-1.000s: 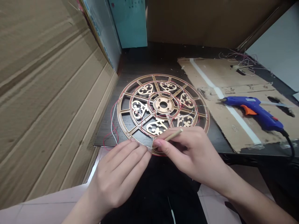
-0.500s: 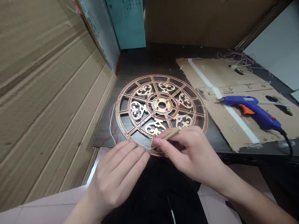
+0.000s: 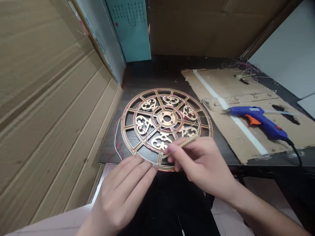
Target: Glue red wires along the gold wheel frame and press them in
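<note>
A round gold-coloured openwork frame (image 3: 161,119), with spokes, scroll ornaments and a central hub, lies on the dark table. My left hand (image 3: 124,186) is closed over its near rim, fingers held together; the thumb is hidden underneath. Between thumb and fingers of my right hand (image 3: 201,160) is a thin wooden stick (image 3: 189,142). Its lower tip is near a spoke at the near rim, just right of the left fingertips. White wire (image 3: 115,136) loops off the frame's left side and also runs along the near rim. Red wires (image 3: 117,144) follow the rings and trail left.
A blue hot glue gun (image 3: 258,119) rests on a cardboard sheet (image 3: 221,82) at the right, its cord running off the near edge. Tangled thin wires (image 3: 246,67) lie behind it. Cardboard panels (image 3: 61,108) stand at the left and back, beside a turquoise board (image 3: 133,32).
The stick's tip has lifted from the near rim and moved up along the spoke with my right hand. My left hand stays at the rim. The whole view has shifted slightly.
</note>
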Available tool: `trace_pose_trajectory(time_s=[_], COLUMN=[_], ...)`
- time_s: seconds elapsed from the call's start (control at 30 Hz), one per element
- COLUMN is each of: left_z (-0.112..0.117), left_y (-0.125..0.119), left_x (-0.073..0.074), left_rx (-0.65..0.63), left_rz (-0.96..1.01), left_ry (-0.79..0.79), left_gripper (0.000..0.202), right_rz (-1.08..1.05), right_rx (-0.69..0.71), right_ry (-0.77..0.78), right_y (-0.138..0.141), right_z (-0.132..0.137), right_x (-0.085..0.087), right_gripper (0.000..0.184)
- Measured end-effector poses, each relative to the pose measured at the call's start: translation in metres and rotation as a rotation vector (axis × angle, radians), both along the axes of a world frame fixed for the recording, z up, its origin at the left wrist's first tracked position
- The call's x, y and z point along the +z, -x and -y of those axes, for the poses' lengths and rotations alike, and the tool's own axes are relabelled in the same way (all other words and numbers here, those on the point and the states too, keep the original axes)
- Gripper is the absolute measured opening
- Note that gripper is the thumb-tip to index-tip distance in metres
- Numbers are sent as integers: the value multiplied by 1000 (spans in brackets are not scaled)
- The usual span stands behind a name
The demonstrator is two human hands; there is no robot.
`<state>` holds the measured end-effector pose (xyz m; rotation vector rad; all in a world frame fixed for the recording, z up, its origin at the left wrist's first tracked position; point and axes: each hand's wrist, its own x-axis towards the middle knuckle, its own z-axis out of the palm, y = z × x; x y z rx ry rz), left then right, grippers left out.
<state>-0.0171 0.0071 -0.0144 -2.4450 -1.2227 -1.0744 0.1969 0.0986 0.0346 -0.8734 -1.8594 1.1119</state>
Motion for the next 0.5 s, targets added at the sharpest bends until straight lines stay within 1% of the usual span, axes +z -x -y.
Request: trace_pose_trajectory(time_s=[0.07, 0.13, 0.23, 0.3, 0.4, 0.43, 0.5], left_z=[1, 1, -2, -6, -17, -22, -32], left_y=[0, -1, -5, -11, -20, -23, -28], left_x=[0, 1, 1, 4, 14, 19, 29], left_rx=[12, 21, 17, 5, -2, -5, -17], left_rz=[8, 26, 55, 97, 154, 167, 188], left_ry=[10, 21, 33, 53, 93, 101, 118], left_gripper=[29, 31, 34, 33, 24, 21, 20], right_rz=[-128, -189, -113, -44, 14, 49, 154], right_rx=[-5, -36, -138, -220, -438, -537, -735], right_ry=[70, 36, -90, -129, -195, -212, -264], right_y=[-8, -22, -49, -70, -104, -116, -139], right_z=[0, 0, 0, -2, -8, -11, -18], right_x=[6, 10, 10, 7, 1, -1, -5], right_gripper=[31, 28, 25, 22, 17, 19, 29])
